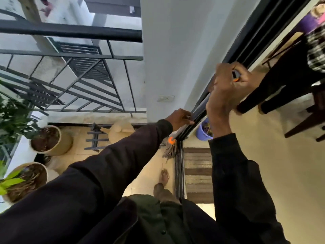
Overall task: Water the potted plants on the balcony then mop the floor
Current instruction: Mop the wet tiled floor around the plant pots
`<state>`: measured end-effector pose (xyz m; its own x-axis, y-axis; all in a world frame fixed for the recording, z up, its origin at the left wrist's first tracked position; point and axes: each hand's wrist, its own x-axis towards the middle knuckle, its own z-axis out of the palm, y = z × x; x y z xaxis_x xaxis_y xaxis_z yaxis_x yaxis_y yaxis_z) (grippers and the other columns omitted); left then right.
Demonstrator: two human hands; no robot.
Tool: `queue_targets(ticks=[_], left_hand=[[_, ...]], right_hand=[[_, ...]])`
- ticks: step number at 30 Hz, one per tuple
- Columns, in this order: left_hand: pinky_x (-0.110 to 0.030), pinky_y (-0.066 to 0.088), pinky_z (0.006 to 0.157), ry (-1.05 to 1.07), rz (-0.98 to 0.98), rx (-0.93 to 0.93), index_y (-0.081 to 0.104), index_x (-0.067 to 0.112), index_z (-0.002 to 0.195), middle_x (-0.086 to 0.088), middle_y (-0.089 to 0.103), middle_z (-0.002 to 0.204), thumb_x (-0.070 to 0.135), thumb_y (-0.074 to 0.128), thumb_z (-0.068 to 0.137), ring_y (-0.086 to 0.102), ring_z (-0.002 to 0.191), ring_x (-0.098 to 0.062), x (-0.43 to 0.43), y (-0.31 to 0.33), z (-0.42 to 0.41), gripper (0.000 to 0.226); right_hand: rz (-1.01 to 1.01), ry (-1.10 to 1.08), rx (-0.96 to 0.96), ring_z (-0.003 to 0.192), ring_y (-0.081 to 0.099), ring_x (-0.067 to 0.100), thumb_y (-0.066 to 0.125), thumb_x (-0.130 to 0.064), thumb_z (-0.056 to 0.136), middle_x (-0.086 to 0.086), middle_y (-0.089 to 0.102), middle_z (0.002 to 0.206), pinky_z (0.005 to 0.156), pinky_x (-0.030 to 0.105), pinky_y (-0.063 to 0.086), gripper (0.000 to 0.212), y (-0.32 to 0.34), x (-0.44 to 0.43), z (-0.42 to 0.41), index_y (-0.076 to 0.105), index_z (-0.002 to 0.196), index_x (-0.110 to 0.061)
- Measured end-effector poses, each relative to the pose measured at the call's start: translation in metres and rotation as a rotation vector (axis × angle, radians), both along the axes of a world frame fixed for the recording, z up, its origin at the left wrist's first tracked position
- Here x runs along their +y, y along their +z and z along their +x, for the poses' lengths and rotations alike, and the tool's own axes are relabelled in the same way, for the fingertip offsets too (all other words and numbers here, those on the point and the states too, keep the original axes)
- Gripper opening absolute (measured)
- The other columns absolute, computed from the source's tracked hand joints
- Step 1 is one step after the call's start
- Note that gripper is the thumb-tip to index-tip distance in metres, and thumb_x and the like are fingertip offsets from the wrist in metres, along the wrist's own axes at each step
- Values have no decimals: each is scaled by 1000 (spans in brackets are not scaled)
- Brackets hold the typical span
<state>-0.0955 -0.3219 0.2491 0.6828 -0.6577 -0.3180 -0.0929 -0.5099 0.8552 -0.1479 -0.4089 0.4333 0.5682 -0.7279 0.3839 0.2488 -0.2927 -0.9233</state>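
Note:
Both my hands hold a mop with a silver handle. My right hand grips the upper end near its orange and black cap. My left hand grips the handle lower down. An orange collar joins the handle to the stringy mop head, which rests on the beige balcony tiles beside the sliding door track. Two cream pots hold plants: one farther off, one nearer at the left. A cream watering can stands by the far wall.
A dark metal railing bounds the balcony. A small dark rack lies on the tiles. A striped doormat and a purple bucket sit inside the door. A dark table and chairs stand indoors. My bare foot is on the tiles.

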Motion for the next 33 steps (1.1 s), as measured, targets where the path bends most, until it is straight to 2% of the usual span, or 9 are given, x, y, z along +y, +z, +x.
queue_targets(ticks=[3,5,8,11,14,18,23,27,33], left_hand=[[-28,46,83,-2,17,-19,73,4,116,-11,72,101,21,69,96,63,90,-20,-13,-3,22,26],[-33,52,90,9,57,-3,72,4,119,-12,73,107,22,68,98,67,97,-24,-19,-13,29,28],[-41,54,95,10,121,12,72,2,120,-17,73,115,23,66,99,67,101,-25,-24,-30,38,30],[-35,49,75,10,111,9,75,-4,104,-21,71,92,26,64,100,55,72,-18,-26,-34,49,32],[-32,47,70,70,53,-47,76,0,96,-14,71,84,41,61,96,56,68,-13,-30,-41,56,44],[-32,44,64,168,21,-49,70,4,80,-1,61,66,26,62,100,48,60,-9,-32,-43,62,30],[-33,47,66,342,-53,-103,68,-1,78,-6,58,66,54,52,93,48,65,-16,-36,-37,81,58],[-41,57,72,460,-32,-129,70,-4,71,-4,60,65,19,64,99,53,64,-16,-35,-29,107,37],[-38,60,80,440,-41,-100,78,-6,91,-15,75,83,15,67,98,69,76,-26,-23,-19,140,25]], right_hand=[[26,41,-60,41,33,38,61,-9,82,25,37,48,44,38,31,32,6,-9,13,47,59,7],[30,38,13,45,34,43,60,-8,83,30,39,51,48,42,31,34,5,-16,27,45,60,12],[36,77,65,46,32,44,59,-11,83,31,37,51,47,44,32,36,-14,-23,42,43,59,10],[78,90,99,45,32,44,60,-15,81,28,35,50,46,44,37,35,-35,-30,64,41,56,1],[170,99,101,46,28,44,60,-10,79,25,30,49,46,45,33,33,-54,-36,85,40,54,-9],[148,81,189,47,26,12,65,-5,95,7,30,51,50,29,30,46,-73,-38,104,42,56,-11],[100,131,184,52,38,2,66,-21,105,0,42,62,56,12,38,36,-79,-43,138,52,75,-8],[-51,183,244,77,56,4,59,-24,109,-3,53,92,68,22,54,15,-96,-40,158,49,110,-13],[-114,89,403,107,67,22,47,-20,114,8,62,117,95,31,56,29,-108,-31,189,48,131,3]])
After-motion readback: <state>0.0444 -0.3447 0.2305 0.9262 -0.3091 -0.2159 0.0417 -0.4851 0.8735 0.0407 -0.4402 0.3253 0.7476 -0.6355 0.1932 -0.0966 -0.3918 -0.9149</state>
